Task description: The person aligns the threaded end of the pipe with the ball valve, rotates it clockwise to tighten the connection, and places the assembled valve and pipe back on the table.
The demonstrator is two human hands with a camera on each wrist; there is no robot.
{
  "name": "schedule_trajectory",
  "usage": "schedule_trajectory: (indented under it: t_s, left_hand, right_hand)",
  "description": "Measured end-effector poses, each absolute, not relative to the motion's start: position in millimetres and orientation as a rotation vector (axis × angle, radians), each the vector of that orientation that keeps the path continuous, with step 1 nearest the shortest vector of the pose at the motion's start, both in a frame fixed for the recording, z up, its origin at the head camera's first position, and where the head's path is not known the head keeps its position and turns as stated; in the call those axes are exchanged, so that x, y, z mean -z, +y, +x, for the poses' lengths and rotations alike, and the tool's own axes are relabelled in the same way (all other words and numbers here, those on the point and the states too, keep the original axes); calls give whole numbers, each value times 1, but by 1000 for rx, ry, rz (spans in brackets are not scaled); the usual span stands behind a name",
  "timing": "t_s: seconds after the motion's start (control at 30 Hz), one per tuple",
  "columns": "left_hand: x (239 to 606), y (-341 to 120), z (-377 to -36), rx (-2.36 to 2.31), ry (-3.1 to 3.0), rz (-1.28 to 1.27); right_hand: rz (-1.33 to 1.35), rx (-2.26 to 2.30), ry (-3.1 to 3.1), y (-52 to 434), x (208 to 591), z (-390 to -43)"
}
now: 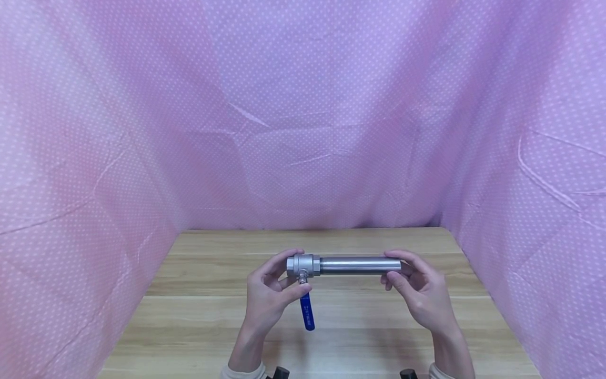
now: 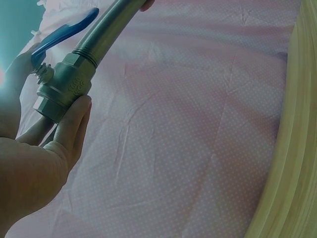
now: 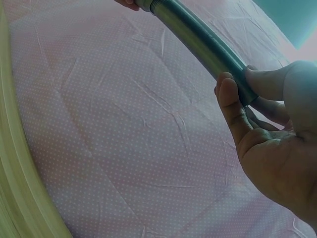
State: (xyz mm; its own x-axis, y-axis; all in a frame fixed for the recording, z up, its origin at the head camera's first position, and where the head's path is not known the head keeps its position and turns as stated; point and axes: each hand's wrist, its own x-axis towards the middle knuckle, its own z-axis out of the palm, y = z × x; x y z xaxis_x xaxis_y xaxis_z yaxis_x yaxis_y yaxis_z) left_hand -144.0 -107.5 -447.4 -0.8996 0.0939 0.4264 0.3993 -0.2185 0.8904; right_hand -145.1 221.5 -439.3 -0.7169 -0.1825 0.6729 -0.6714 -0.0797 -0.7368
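Observation:
A steel ball valve with a blue lever handle is joined to a smooth metal pipe. Some thread shows where the pipe enters the valve. The left hand grips the valve body at its left end, its thumb by the base of the lever. At the other end, the right hand pinches the pipe between thumb and fingers. Held level across both hands, the assembly is raised over the wooden table. In the right wrist view the fingertips lie against the pipe's end.
The wooden table spreads beneath the hands. Pink dotted cloth hangs at the back and on both sides of it. Two dark stubs, one a black cylinder, poke in at the bottom edge near the wrists.

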Motion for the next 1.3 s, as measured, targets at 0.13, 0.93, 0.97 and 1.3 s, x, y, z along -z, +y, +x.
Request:
schedule_trajectory:
  t_s: [0.13,0.93,0.97,1.3]
  left_hand:
    - [448,-107,-145,2229,-1817,-602]
    - [447,-108,-145,2240,-1834,-566]
    - [447,-108,-145,2241,-1833,-567]
    - [447,-108,-144,2238,-1839,-558]
  right_hand:
    - [905,-1848,-1839,221,440,-145]
    - [909,-1835,-1827,221,440,-144]
    - [906,-1835,-1829,221,440,-144]
    - [923,-1825,-1800,220,439,-145]
